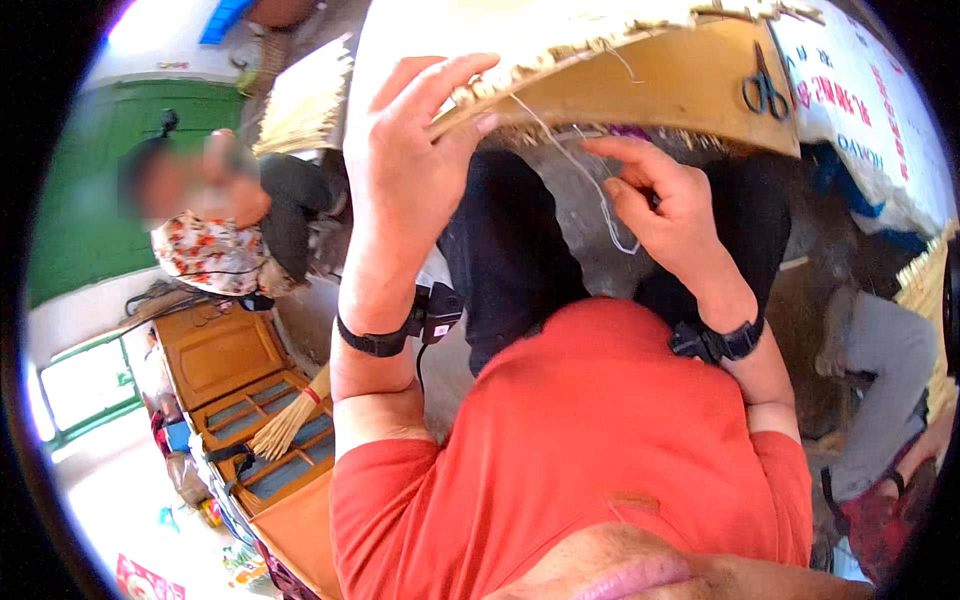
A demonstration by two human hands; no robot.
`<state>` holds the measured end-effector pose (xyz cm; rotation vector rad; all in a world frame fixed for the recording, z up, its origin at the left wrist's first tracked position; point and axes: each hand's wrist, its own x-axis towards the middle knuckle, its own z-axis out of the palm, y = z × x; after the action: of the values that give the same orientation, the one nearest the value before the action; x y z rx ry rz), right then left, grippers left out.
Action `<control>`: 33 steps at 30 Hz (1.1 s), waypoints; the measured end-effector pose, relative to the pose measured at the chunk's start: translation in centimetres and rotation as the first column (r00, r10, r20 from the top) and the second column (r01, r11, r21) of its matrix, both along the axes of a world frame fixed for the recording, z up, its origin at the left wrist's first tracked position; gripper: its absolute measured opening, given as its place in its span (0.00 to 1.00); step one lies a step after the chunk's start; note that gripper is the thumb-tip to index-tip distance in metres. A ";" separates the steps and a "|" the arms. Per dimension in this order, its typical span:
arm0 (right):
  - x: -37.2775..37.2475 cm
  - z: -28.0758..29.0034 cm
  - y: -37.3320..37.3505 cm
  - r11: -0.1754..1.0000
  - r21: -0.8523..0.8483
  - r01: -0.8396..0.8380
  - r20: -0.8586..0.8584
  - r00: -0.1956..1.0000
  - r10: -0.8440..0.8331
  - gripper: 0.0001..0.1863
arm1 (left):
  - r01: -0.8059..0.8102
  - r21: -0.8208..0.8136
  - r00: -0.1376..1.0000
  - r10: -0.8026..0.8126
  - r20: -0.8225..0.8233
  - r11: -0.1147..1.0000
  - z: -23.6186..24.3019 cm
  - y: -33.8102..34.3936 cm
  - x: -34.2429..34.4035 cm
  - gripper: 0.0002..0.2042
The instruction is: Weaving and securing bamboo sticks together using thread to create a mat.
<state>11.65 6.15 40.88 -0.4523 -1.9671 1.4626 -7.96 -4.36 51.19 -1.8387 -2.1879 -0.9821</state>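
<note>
A pale mat of straw-like stalks [560, 62], with a row of small knotted ends along its near edge, lies in front of me on a wooden board [690, 85]. My left hand [415, 130] grips the mat's left corner, fingers on top and thumb beneath. From that edge a thin white string [575, 160] runs to my right hand [665, 200] and hangs in a loop below its fingertips. The right hand's index finger points left and the others are curled; the string appears pinched there, though the exact contact is hard to see. Dark scissors [765, 90] lie at the board's right.
A white printed sack [850, 110] is at the far right. Another person [220, 230] sits at the left near a green door [80, 190]; a grey-trousered leg [880, 380] shows at right. A stalk bundle [290, 420] rests on a wooden cabinet [215, 350].
</note>
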 end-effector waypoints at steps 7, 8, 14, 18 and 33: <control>-7.3 7.0 1.9 0.999 -0.018 0.047 -0.263 0.964 -0.050 0.22 | -0.074 -0.191 0.933 0.136 0.334 0.979 7.3 2.9 -5.7 0.16; -8.3 7.4 2.1 0.999 -0.041 0.019 -0.288 0.957 -0.030 0.22 | -0.035 -0.169 0.914 0.100 0.394 0.985 7.6 3.2 -6.3 0.16; -11.6 7.5 2.7 0.992 -0.126 -0.019 -0.321 0.947 -0.023 0.23 | 0.029 -0.243 0.850 0.105 0.516 0.969 8.6 3.6 -9.0 0.25; -12.6 7.1 2.7 0.997 -0.076 0.010 -0.362 0.931 -0.037 0.23 | 0.058 -0.240 0.816 0.093 0.571 0.969 8.9 3.4 -9.8 0.26; -12.6 6.9 2.7 0.996 0.049 0.070 -0.330 0.943 -0.050 0.24 | 0.062 -0.188 0.814 0.059 0.578 0.980 8.3 3.1 -9.3 0.22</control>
<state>-0.98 8.81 47.80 -0.2217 -1.7109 1.3392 -17.29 -1.26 59.44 -1.7810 -2.7096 -1.5524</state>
